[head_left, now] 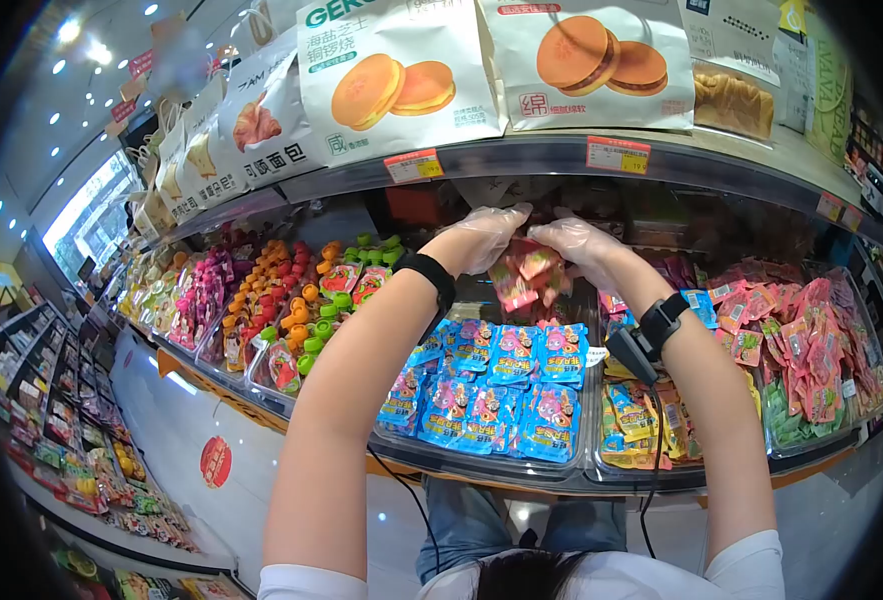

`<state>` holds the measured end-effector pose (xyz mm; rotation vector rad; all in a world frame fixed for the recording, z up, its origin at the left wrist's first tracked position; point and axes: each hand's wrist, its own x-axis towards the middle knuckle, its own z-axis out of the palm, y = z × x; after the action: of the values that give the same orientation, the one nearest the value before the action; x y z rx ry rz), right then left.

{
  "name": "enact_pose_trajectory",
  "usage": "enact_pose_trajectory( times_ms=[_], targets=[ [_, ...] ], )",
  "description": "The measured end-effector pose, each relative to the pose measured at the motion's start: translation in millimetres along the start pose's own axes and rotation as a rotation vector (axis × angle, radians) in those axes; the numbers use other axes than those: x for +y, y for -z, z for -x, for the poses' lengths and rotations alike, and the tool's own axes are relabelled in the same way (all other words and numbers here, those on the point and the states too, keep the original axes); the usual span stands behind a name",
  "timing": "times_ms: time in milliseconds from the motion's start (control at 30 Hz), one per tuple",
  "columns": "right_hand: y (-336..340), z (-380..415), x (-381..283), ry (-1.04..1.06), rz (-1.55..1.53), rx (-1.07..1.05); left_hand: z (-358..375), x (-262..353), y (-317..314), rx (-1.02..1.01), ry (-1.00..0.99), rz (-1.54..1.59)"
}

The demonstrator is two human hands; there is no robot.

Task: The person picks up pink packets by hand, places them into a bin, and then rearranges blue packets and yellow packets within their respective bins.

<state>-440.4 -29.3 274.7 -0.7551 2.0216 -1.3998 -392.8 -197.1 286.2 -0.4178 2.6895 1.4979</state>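
Both my hands wear clear plastic gloves and are raised under the upper shelf. My left hand and my right hand together clutch a bunch of small pink and red snack packets, held above a clear bin of blue snack packets. Each wrist carries a black band; a cable hangs from the right one.
A row of clear bins holds snacks: pouches with orange and green caps to the left, yellow packets and pink packets to the right. The upper shelf holds large white pastry bags. A lower display stands at far left.
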Motion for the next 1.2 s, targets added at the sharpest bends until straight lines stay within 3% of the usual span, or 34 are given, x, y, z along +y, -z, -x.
enact_pose_trajectory(
  times_ms=[33, 100, 167, 233, 267, 300, 367, 433, 500, 567, 600, 700, 767, 900, 967, 1000, 1100, 1200],
  targets=[
    [10.4, -30.3, 34.3, 0.546, 0.761, 0.145, 18.2, 9.5, 3.8, 0.054, 0.099, -0.014],
    [7.2, -24.3, 19.0, 0.489, 1.239, 0.101, 36.9, 13.7, 15.7, 0.110, 0.088, -0.051],
    [-4.7, -3.0, 10.8, 0.526, 1.242, 0.161, 62.6, 8.8, 27.7, 0.165, 0.097, -0.090],
    [-18.5, 13.4, -4.4, 0.392, 0.754, 0.100, 95.5, -4.3, 35.8, 0.053, -0.455, -0.752],
    [-26.2, 4.1, -1.1, 0.145, 0.523, 0.117, 101.2, -21.6, 35.2, 0.070, -0.499, -0.924],
    [-33.0, 4.8, -2.6, 0.153, 0.533, 0.104, 112.3, -31.9, 35.8, -0.020, -0.482, -1.114],
    [-46.5, 10.3, 0.2, 0.382, 0.546, -0.086, 108.8, -93.2, 35.6, 0.010, -0.510, -1.100],
    [-52.6, -1.3, 14.6, 0.755, 0.857, -0.169, 123.6, -115.8, 27.9, 0.059, -0.394, -1.043],
    [-59.0, -1.7, 10.8, 0.912, 1.281, -0.231, 132.6, -124.8, 25.3, 0.102, -0.291, -0.989],
    [-60.9, -19.1, 18.3, 0.895, 1.348, -0.277, 134.3, -125.4, 24.0, 0.074, -0.380, -1.204],
    [-60.6, -31.0, 24.0, 0.797, 1.332, -0.280, 144.2, -104.5, 24.3, 0.023, -0.239, -1.039],
    [-53.2, -34.8, 27.3, 0.674, 1.336, -0.297, 144.3, -105.1, 26.4, 0.006, -0.275, -0.950],
    [-44.7, -31.0, 34.4, 0.916, 1.265, -0.328, 140.0, -108.1, 29.6, -0.027, -0.302, -0.894],
    [-53.2, 0.9, 25.3, 1.001, 1.181, -0.361, 139.5, -103.1, 36.1, -0.093, -0.324, -0.806],
    [-63.7, 12.7, 26.9, 0.939, 1.244, -0.303, 144.2, -99.7, 38.6, -0.115, -0.327, -0.756],
    [-73.1, 23.8, 13.4, 0.563, 1.126, -0.358, 152.5, -90.0, 38.9, -0.096, -0.289, -0.694],
    [-78.1, 42.5, -1.1, 0.423, 0.971, -0.367, 157.3, -85.3, 39.2, -0.060, -0.231, -0.615],
    [-78.1, 2.3, 41.4, 0.490, 0.983, -0.314, 158.3, -84.8, 35.2, -0.015, -0.251, -0.595]
  ],
)
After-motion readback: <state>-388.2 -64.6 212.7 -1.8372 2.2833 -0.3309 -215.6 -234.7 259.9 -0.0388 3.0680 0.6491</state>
